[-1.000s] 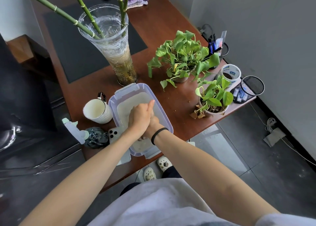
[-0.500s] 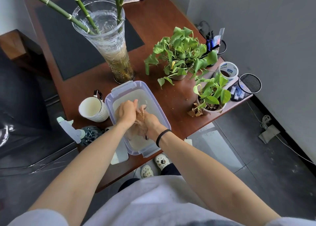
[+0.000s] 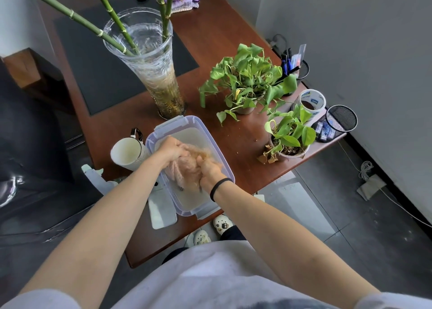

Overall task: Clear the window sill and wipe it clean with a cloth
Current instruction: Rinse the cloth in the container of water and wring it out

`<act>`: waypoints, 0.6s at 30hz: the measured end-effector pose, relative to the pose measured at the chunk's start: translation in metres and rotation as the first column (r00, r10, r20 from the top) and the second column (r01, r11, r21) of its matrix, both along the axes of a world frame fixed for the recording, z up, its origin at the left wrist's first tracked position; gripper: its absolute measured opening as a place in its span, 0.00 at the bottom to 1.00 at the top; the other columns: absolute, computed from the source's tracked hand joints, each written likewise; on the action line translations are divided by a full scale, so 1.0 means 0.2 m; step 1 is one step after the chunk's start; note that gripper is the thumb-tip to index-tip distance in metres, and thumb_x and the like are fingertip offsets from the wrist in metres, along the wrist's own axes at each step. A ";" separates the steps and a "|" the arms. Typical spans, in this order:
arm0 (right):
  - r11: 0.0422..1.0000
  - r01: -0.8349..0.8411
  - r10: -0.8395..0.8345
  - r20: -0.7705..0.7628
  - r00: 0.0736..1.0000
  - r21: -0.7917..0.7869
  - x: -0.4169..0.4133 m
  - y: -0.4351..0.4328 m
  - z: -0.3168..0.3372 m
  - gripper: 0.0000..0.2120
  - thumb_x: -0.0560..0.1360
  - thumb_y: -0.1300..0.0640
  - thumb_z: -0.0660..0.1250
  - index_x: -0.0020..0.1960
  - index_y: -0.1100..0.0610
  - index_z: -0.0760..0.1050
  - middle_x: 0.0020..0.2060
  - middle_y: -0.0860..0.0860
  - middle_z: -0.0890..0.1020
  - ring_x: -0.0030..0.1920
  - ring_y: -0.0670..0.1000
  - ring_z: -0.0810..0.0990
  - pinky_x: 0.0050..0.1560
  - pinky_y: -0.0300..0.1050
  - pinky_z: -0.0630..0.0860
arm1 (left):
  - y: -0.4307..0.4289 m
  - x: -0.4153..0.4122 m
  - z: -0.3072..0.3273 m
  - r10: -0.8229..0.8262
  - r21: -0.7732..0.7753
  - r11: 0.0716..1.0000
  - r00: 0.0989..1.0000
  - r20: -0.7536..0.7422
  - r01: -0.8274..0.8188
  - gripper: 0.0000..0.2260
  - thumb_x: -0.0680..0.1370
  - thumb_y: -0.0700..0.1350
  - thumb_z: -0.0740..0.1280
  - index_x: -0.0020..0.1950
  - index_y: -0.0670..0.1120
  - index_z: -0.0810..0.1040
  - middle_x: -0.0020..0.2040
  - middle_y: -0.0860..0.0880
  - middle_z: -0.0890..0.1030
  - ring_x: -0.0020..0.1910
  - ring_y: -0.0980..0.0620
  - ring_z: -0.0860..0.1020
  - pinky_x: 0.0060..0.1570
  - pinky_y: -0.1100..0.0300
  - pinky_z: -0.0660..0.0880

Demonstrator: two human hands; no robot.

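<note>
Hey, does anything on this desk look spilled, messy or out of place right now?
Yes: dry brown leaves lie at the base of the small potted plant near the edge of the table, and crumbs are scattered on the wood between it and the plastic tub. The glass vase holds murky brown water low down.

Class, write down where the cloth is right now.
In the head view, the cloth is bunched between the left hand and right hand in the clear tub, just right of the white mug.

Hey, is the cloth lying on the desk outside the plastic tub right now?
No, the left hand and right hand both grip the cloth, bunched up inside the clear tub.
</note>
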State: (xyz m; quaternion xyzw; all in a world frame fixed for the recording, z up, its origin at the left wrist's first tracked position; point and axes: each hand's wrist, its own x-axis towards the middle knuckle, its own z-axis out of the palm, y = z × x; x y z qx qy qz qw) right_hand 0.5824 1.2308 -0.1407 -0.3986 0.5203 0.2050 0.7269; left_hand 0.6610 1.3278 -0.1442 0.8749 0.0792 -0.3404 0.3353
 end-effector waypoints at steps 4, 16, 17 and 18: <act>1.000 -0.023 0.023 0.012 1.000 0.010 0.02 -0.03 0.01 0.17 0.78 0.47 0.62 0.60 0.58 0.72 0.47 0.53 0.80 0.48 0.53 0.79 0.51 0.48 0.76 | -0.05 -0.03 -0.02 0.072 0.121 0.989 0.991 0.110 -0.085 0.16 0.79 0.46 0.62 0.61 0.36 0.76 0.56 0.40 0.79 0.56 0.41 0.77 0.52 0.55 0.72; 0.999 -0.034 0.033 -0.054 0.998 -0.025 -0.01 0.00 0.03 0.20 0.81 0.53 0.54 0.72 0.55 0.62 0.64 0.54 0.73 0.61 0.57 0.74 0.58 0.53 0.74 | -0.04 0.00 -0.05 -0.006 0.317 0.944 0.960 0.281 -0.087 0.13 0.80 0.38 0.55 0.60 0.37 0.76 0.58 0.39 0.78 0.58 0.38 0.75 0.55 0.51 0.72; 1.000 -0.012 0.011 -0.050 0.999 -0.024 -0.02 0.00 0.03 0.20 0.81 0.53 0.53 0.72 0.55 0.63 0.64 0.54 0.73 0.61 0.58 0.74 0.57 0.53 0.74 | -0.04 0.00 -0.05 -0.003 0.313 0.945 0.955 0.295 -0.093 0.13 0.80 0.38 0.56 0.59 0.38 0.77 0.58 0.39 0.79 0.57 0.38 0.76 0.54 0.50 0.73; 1.000 0.012 -0.012 -0.057 0.998 -0.009 -0.02 -0.02 0.02 0.19 0.82 0.52 0.52 0.71 0.56 0.63 0.64 0.54 0.73 0.62 0.58 0.73 0.58 0.55 0.72 | -0.04 -0.01 -0.05 -0.007 0.317 0.944 0.955 0.297 -0.092 0.13 0.80 0.37 0.56 0.59 0.38 0.77 0.57 0.39 0.79 0.57 0.39 0.76 0.54 0.50 0.73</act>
